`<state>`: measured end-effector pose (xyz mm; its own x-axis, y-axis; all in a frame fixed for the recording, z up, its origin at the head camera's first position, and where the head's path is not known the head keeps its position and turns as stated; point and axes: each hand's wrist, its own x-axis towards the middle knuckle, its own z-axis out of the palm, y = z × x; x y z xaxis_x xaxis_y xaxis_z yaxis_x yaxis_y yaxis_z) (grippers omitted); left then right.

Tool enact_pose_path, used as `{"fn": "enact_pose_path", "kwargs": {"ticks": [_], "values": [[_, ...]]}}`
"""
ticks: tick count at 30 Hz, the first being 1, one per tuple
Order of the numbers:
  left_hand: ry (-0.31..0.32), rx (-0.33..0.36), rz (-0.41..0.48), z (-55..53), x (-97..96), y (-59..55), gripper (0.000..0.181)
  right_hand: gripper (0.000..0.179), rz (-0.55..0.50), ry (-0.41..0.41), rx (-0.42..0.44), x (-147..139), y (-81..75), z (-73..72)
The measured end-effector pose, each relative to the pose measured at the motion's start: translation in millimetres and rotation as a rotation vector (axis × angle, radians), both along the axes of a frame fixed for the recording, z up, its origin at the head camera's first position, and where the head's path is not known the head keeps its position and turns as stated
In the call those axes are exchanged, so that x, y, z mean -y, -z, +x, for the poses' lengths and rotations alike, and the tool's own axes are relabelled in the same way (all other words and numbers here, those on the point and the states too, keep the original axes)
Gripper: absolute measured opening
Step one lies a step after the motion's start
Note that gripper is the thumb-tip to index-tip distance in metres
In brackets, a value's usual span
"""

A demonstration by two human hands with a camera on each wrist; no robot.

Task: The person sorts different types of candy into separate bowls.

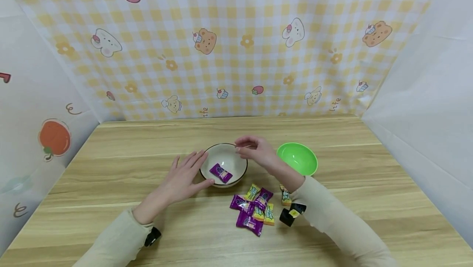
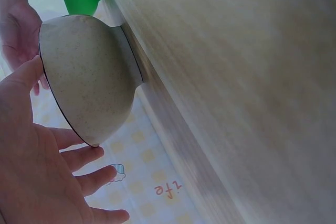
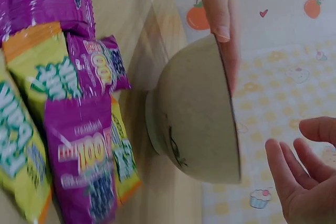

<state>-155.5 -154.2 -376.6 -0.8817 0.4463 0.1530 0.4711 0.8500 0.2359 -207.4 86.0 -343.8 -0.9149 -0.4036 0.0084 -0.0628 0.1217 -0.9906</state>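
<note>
A cream bowl with a dark rim point(image 1: 224, 154) stands on the table, and one purple-wrapped candy point(image 1: 221, 173) lies inside it. My left hand point(image 1: 181, 180) rests on the bowl's left rim, its fingers extended and the thumb at the front edge. Over the right rim hovers my right hand point(image 1: 257, 152), fingers loosely bent. A gap separates this hand from the bowl in the right wrist view, and nothing shows between its fingers. In front of the bowl lies a pile of purple candies point(image 1: 249, 222) and yellow candies point(image 1: 269, 214).
A bright green bowl point(image 1: 295, 157) stands to the right, partly behind my right forearm. Another yellow candy point(image 1: 285, 197) lies beside that wrist, partly covered. The wooden table point(image 1: 129, 156) ends at a checked curtain point(image 1: 236, 61) at the back.
</note>
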Motion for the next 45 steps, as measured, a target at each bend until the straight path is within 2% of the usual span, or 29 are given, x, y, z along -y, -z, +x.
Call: {"fn": "enact_pose_path", "kwargs": {"ticks": [8,10,13,15,17,20,27,34,39,45], "values": [[0.004,-0.014,0.012,0.0,0.2,0.0,0.081,0.032,0.109,-0.114,-0.032,-24,-9.1,11.3],[0.007,-0.016,0.015,-0.1,0.3,0.1,0.081,0.03,0.129,-0.143,-0.027,-29,-15.7,18.8],[0.006,-0.015,0.012,-0.1,0.2,-0.2,0.081,0.028,0.165,-0.188,-0.038,-37,-14.7,24.4],[0.005,-0.012,0.01,-0.1,0.3,-0.3,0.081,0.029,0.198,-0.224,-0.065,-42,-11.3,27.1],[0.004,-0.011,0.01,0.0,0.4,-0.3,0.081,0.029,0.229,-0.264,-0.114,-49,0.4,25.7],[0.005,-0.01,0.008,0.2,0.5,-0.2,0.081,0.028,0.266,-0.31,-0.154,-55,10.0,29.2],[0.003,-0.002,0.01,0.7,0.0,-0.3,0.082,0.029,0.276,-0.365,-0.093,-65,29.5,37.0],[0.0,0.003,0.003,1.1,-0.3,0.1,0.083,0.031,0.311,-0.422,-0.12,-70,43.4,41.7],[-0.001,0.001,0.004,1.1,-0.3,0.1,0.083,0.031,0.381,-0.447,-0.207,-72,48.1,43.1],[0.002,-0.002,0.006,1.4,0.2,-0.2,0.082,0.032,0.477,-0.423,-0.341,-73,50.2,45.2]]}}
